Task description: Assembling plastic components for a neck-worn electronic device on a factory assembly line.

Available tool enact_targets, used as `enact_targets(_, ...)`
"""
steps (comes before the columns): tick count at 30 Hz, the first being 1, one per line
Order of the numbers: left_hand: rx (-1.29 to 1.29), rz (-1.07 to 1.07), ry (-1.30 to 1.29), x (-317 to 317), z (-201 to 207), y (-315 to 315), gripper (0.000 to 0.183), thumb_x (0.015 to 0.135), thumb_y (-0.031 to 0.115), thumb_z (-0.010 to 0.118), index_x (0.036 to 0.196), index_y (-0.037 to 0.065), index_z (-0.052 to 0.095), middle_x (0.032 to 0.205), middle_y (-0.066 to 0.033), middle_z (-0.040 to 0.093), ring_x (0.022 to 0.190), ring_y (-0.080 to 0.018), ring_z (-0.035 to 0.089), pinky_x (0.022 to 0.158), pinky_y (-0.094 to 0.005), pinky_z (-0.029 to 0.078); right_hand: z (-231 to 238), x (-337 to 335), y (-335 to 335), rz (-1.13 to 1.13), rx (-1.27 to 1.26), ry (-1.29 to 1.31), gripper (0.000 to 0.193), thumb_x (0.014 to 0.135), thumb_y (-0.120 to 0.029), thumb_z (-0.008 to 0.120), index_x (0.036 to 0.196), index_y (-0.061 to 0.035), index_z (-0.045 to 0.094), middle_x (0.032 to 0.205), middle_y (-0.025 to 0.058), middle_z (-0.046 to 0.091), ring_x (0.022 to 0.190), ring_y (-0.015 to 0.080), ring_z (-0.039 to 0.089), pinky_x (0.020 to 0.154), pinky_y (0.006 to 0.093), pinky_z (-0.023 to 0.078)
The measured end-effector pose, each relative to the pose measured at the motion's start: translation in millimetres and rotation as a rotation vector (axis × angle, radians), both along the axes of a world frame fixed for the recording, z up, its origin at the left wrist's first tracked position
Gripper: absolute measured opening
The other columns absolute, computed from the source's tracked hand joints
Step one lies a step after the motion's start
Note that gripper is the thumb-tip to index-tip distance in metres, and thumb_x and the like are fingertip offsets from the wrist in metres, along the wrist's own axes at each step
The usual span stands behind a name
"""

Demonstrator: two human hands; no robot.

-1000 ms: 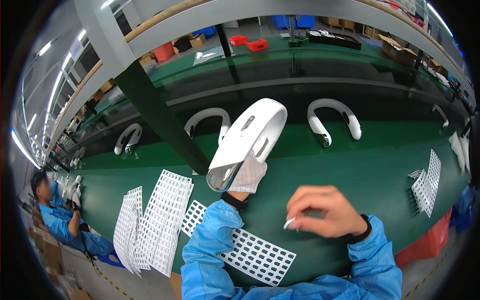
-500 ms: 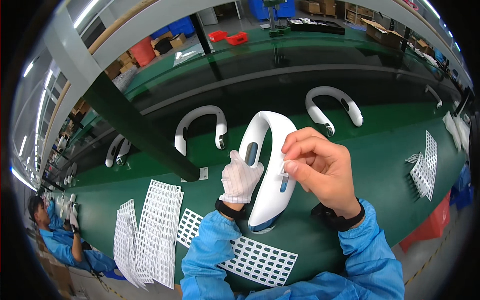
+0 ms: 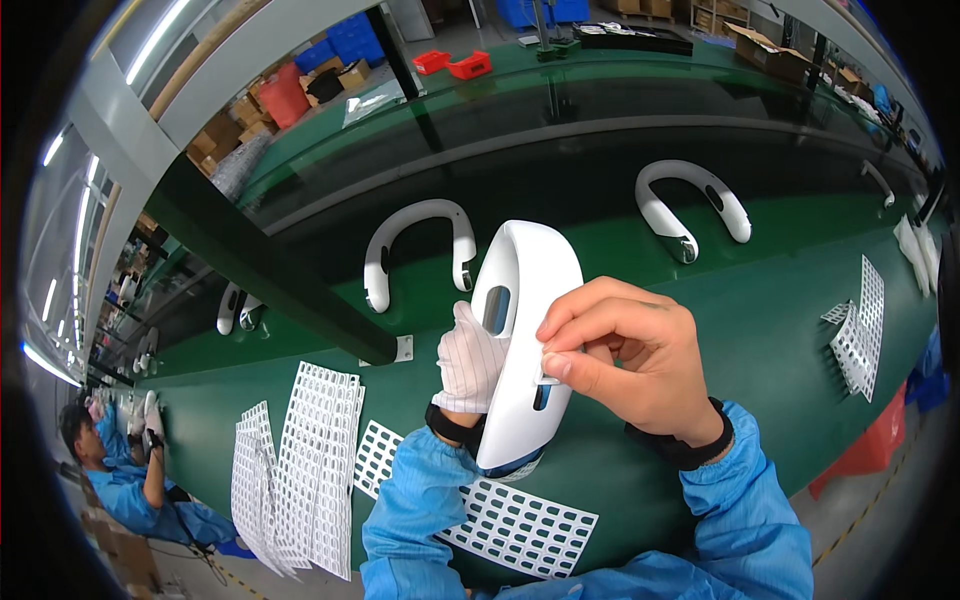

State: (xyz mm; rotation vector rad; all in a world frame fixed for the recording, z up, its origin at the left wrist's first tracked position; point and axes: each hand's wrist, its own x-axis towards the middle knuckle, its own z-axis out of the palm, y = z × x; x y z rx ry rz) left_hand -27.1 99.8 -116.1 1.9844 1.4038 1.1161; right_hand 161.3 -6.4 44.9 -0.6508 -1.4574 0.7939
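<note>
A white U-shaped device (image 3: 545,270), like a neck-worn unit, is held upright above the green bench with its curved end up. My left hand (image 3: 470,365), in a striped white glove, grips its left arm beside a dark oval window; some of its fingers are hidden behind the device. My bare right hand (image 3: 635,360) pinches a small white piece (image 3: 549,377) between thumb and index finger. That piece is against the device's outer side, just above a dark slot showing a little blue. Whether it is stuck there cannot be seen.
Perforated white sheets (image 3: 520,520) lie partly under my left forearm; more are piled (image 3: 318,460) at left and curled (image 3: 855,345) at right. Similar devices (image 3: 420,215) (image 3: 692,200) rest on the dark belt. A green post (image 3: 270,270) stands left. Another person (image 3: 130,470) sits far left.
The held device has turned, so its two arms overlap more and the gap between them is hidden. My right hand has shifted slightly left and down with it. The devices on the belt have moved right.
</note>
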Motion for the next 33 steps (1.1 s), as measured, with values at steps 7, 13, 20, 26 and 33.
enact_targets(7, 0.021, -0.07, -0.104, 0.2, 6.9, -1.0, 0.058, 0.08, 0.044, 0.078, 0.097, -0.001, 0.045, 0.069, -0.0199, 0.064, 0.063, -0.0393, 0.067, 0.055, -0.0441, 0.053, -0.7, -1.1, -0.8, -0.016, 0.056, -0.053, 0.009, 0.081, 0.001, 0.075, 0.09, -0.0005, 0.073, 0.101, 0.0089, 0.071, 0.053, 0.0013, 0.044, 0.049, 0.0187, 0.033)
enact_targets(13, 0.049, 0.071, 0.238, 3.0, 33.3, -5.7, 0.053, 0.081, 0.038, 0.077, 0.096, -0.001, 0.044, 0.067, -0.0196, 0.063, 0.061, -0.0393, 0.067, 0.055, -0.044, 0.053, 1.0, -6.7, -5.3, 0.012, 0.083, -0.059, 0.01, 0.08, 0.003, 0.076, 0.088, 0.001, 0.073, 0.098, 0.0132, 0.07, 0.08, 0.0142, 0.067, 0.065, 0.0236, 0.05)
enact_targets(20, 0.031, 0.041, 0.217, -2.3, 21.7, -4.1, 0.049, 0.082, 0.033, 0.075, 0.097, -0.001, 0.043, 0.067, -0.0198, 0.062, 0.061, -0.0394, 0.066, 0.055, -0.0439, 0.052, -0.9, -10.5, -4.3, -0.027, 0.14, -0.041, 0.01, 0.081, 0.0, 0.075, 0.09, -0.003, 0.074, 0.1, 0.0078, 0.072, 0.059, 0.0049, 0.056, 0.049, 0.0198, 0.039)
enact_targets(26, 0.074, 0.04, 0.21, -1.8, 21.2, -5.0, 0.048, 0.083, 0.033, 0.074, 0.097, -0.001, 0.044, 0.066, -0.0194, 0.061, 0.059, -0.0391, 0.065, 0.054, -0.0438, 0.051, -1.0, -10.3, -5.0, -0.036, 0.129, -0.059, 0.01, 0.081, 0.0, 0.075, 0.091, -0.0033, 0.074, 0.1, 0.0076, 0.072, 0.055, 0.0039, 0.055, 0.046, 0.0187, 0.037)
enact_targets(33, 0.065, 0.099, 0.264, -0.1, 16.9, -4.5, 0.051, 0.082, 0.038, 0.075, 0.098, 0.0, 0.046, 0.064, -0.0177, 0.061, 0.059, -0.0378, 0.065, 0.053, -0.0425, 0.051, 0.3, -10.7, -7.5, -0.048, 0.146, -0.065, 0.012, 0.081, 0.0, 0.075, 0.091, -0.004, 0.073, 0.101, 0.0076, 0.072, 0.054, 0.0038, 0.055, 0.045, 0.0188, 0.038)
